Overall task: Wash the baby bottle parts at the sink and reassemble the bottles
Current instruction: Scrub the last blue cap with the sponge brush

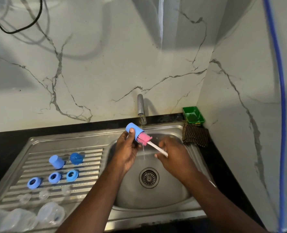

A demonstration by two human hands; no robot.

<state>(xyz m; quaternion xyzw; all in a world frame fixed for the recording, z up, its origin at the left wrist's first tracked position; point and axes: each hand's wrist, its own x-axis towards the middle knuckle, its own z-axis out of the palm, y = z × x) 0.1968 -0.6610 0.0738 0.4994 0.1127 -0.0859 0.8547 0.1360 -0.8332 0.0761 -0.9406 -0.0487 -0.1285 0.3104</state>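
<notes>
Thumb (131, 132) of the left grip (126, 153) presses on a blue cap (136, 129), the fingers curled beneath it. The right grip (173, 157) is closed round the white handle of a pink sponge brush (143, 138), whose head sits in the cap's open mouth. Both are held over the sink (164, 195), just below the tap (141, 106), with water trickling down. Left of the left grip, on the ribbed drainboard (92, 165), lie a second blue cap (56, 161), three blue rings (54, 177) and clear bottles (51, 214). Beyond the right grip are a checked cloth (195, 137) and a green tub (193, 115).
</notes>
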